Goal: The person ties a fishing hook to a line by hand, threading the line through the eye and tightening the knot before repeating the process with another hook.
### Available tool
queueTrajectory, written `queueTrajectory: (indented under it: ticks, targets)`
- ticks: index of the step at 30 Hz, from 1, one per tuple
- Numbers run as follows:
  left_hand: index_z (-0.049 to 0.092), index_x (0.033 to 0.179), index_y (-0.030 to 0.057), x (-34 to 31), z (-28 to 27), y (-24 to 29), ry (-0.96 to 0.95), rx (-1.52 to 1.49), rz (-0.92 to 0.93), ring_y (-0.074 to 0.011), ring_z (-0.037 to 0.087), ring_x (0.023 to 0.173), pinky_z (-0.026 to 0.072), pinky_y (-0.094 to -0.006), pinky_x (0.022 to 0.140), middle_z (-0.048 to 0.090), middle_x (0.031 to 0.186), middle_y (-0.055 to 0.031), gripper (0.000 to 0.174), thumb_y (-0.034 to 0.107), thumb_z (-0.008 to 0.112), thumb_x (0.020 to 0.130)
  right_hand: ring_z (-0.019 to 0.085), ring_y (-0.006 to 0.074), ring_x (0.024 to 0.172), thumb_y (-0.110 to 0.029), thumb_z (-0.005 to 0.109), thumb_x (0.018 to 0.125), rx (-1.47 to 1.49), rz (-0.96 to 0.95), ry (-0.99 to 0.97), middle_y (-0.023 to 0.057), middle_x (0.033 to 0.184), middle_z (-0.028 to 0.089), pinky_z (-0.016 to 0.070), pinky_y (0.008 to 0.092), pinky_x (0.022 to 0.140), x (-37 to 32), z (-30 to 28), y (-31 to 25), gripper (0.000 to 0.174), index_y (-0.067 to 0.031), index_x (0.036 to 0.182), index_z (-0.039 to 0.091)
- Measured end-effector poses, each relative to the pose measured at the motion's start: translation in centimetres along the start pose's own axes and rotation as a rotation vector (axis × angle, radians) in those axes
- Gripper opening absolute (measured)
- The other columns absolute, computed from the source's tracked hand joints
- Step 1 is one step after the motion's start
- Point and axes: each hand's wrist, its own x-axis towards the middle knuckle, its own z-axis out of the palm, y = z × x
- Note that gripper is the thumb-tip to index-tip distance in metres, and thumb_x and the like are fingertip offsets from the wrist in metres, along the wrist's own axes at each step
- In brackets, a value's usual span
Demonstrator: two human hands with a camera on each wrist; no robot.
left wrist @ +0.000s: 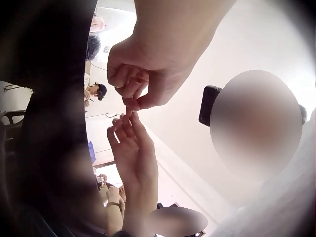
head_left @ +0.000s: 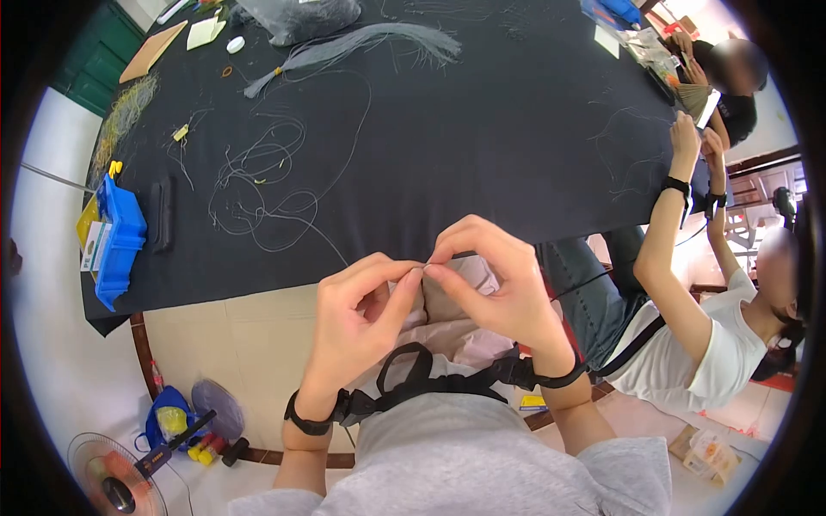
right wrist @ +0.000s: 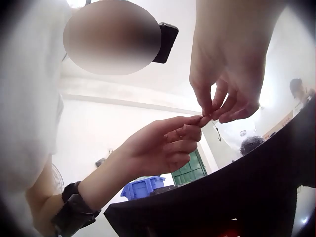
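Observation:
In the head view my left hand [head_left: 357, 314] and right hand [head_left: 499, 275] meet just off the table's near edge. Thumb and forefinger of each pinch a thin fishing line, fingertips almost touching. A loose coil of that grey line [head_left: 249, 172] lies on the black tabletop [head_left: 482, 129], one strand running to my left hand. A small dark curved hook [right wrist: 218, 134] shows beside the pinching fingertips in the right wrist view. In the left wrist view the same hook [left wrist: 112, 115] stands out against the pale wall. My fingertips hide the pinched part of the line.
A tied bundle of grey strands [head_left: 370, 41] lies at the back beside a plastic bag [head_left: 301, 19]. On the left are a blue bin [head_left: 125, 232], a dark case [head_left: 161, 215] and a yellow-tagged piece [head_left: 181, 132]. Another person's hand [head_left: 686, 138] works at the right edge.

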Motion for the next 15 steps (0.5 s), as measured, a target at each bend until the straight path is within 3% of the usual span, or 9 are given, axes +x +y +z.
queueTrajectory:
  ticks: [15]
  targets:
    - [0.066, 0.086, -0.0036, -1.2, 0.6, 0.5, -0.011, -0.03, 0.053, -0.0009, 0.038, 0.051, 0.0244, -0.0185, 0.044, 0.051, 0.062, 0.0014, 0.007, -0.003, 0.06, 0.083, 0.061, 0.0173, 0.072, -0.004, 0.067, 0.079, 0.139, -0.005, 0.067, 0.0075, 0.079, 0.06, 0.0469, 0.0279, 0.065, -2.0, 0.4, -0.4, 0.01, -0.0002, 0.084, 0.059]
